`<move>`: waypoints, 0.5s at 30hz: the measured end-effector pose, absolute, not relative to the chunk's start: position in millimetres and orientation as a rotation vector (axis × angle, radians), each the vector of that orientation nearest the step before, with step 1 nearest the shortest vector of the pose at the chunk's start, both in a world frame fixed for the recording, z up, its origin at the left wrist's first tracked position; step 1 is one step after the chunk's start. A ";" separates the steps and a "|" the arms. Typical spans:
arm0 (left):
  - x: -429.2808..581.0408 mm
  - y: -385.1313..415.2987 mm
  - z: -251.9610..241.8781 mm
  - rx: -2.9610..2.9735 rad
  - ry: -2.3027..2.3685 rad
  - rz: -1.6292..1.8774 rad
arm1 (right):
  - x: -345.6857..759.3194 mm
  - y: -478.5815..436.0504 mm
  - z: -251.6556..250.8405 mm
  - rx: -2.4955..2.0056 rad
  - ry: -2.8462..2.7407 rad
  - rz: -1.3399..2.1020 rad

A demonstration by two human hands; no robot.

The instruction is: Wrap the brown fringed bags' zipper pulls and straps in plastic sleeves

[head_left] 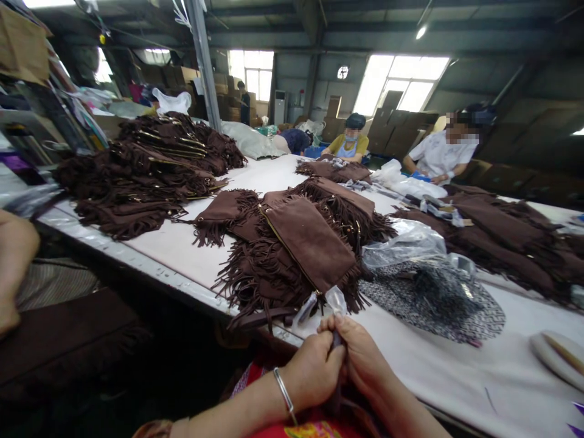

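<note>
No readable text anywhere in this view. The cardboard boxes (401,131) stacked behind the tabletop (456,365) show no legible print, the brown fringed bags (310,243) on that tabletop carry no visible label, and the round wall fixture (342,72) above the boxes is too small to read.

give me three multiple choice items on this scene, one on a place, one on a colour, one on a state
1. Where does the big heap of fringed bags lie?
A. far left of the white table
B. on the floor
C. in a box

2. What colour is the fringed suede zip bag nearest the hands?
A. red
B. dark brown
C. white

3. How do the left hand and right hand stand?
A. both flat on the table
B. far apart
C. together, pinching a thin dark strap

A: heap lies on the table's left.
B: brown suede.
C: fingers meet at the strap.
</note>
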State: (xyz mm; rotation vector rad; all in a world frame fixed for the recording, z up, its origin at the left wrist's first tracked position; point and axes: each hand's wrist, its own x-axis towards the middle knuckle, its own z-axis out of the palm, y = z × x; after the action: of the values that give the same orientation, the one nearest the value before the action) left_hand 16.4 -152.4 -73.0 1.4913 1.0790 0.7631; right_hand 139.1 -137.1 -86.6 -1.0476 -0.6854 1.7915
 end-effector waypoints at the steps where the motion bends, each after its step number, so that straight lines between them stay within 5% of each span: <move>1: 10.4 -150.2 -69.3 1.603 1.111 0.771 | 140.1 -135.9 -86.1 -1.035 -0.694 1.741; 8: -17.8 -91.5 -35.3 1.270 1.415 1.227 | 166.8 -133.9 -84.0 -1.305 -1.143 1.462; 15: 0.6 -35.7 -31.4 0.766 1.267 1.029 | 212.9 -130.9 -109.0 -1.452 -1.051 1.228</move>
State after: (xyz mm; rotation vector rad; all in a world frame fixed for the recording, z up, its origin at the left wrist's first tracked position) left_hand 0.6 -35.7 -31.4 0.7659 1.2674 1.0289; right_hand 212.9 -130.9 -109.0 -1.4517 -1.0508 1.2282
